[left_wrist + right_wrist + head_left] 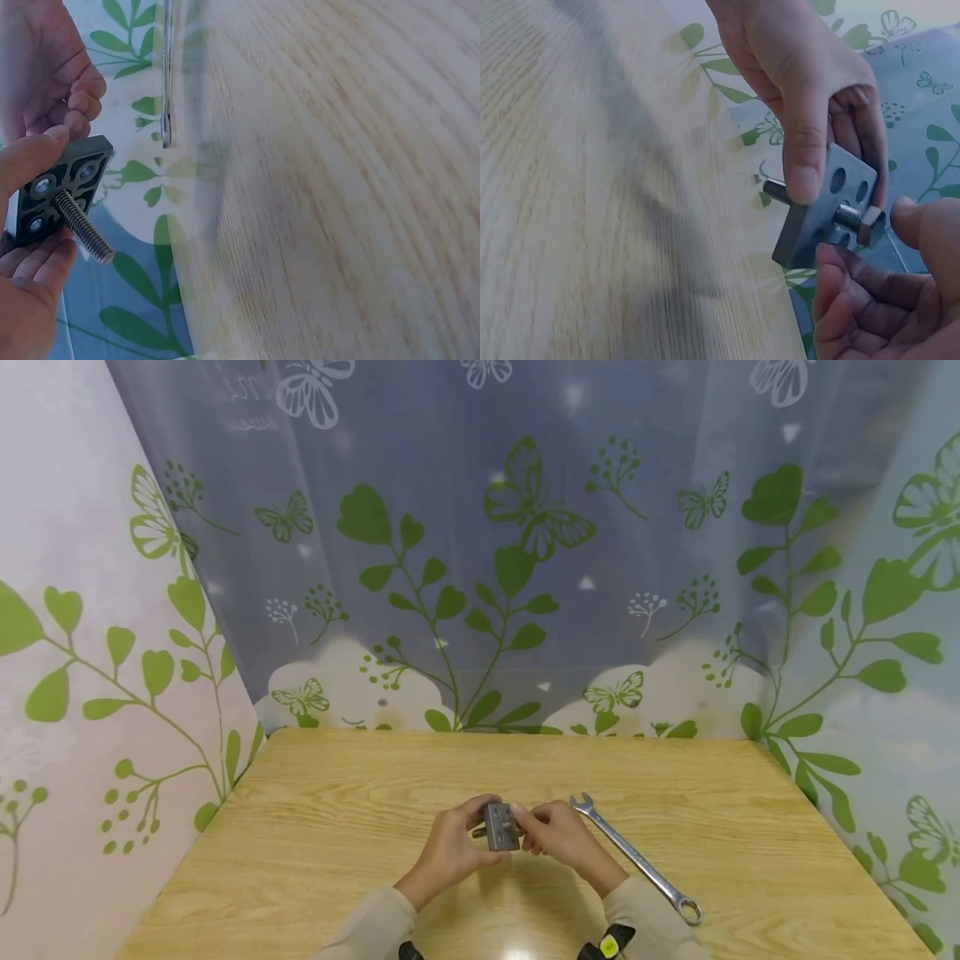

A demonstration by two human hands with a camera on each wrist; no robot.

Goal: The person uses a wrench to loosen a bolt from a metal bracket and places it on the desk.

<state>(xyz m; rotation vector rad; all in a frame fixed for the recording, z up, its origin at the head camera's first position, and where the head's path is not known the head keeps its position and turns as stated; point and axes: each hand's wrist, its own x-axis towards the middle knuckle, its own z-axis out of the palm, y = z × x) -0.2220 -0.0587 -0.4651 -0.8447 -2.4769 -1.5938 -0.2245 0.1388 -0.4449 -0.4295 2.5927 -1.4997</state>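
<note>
My left hand (453, 842) grips a small grey rectangular block (495, 833) by its edges, raised over the table. Through the block runs a hex bolt (872, 227); its head stands off the face with holes, and a length of thread sticks out the other side, pointing down in the left wrist view. That other face has ribbed recesses. Close to the bolt head is my right hand (561, 835), its fingers loosely bent. In the right wrist view its thumb is apart from the head, while its fingertips lie by the block's lower corner.
A combination wrench (637, 858) lies slantwise on the wooden table (337, 793), just right of my right hand, open end toward the back. Curtains (450, 568) printed with leaves and butterflies hang behind the table and at both sides.
</note>
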